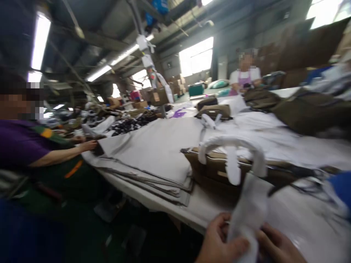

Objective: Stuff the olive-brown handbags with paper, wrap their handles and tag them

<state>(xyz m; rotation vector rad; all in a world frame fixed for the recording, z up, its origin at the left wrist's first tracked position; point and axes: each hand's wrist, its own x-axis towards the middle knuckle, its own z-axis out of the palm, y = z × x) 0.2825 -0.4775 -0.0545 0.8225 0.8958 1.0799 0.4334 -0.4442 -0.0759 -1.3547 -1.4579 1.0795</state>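
Note:
At the table's near edge, my left hand (223, 239) is closed with thumb and fingers on a white strip of thin, soft-looking sheet (251, 208). My right hand (278, 243) pinches the same strip from the other side, its fingertips partly hidden behind it. The strip's upper end overlaps the foot of a handle wrapped in white (233, 140). This handle rises from an olive-brown handbag (204, 168) with a zip along its top, lying just beyond my hands. A white tab (233, 170) hangs over the bag's front.
Left of the bag lie stacked grey-white fabric sheets (153, 146) with dark edges. A co-worker in purple (22, 142) reaches to their far corner. Another olive bag (215, 111) sits behind, and a person in a pink apron (244, 78) stands across the table. Dark olive cloth (315, 109) is piled right.

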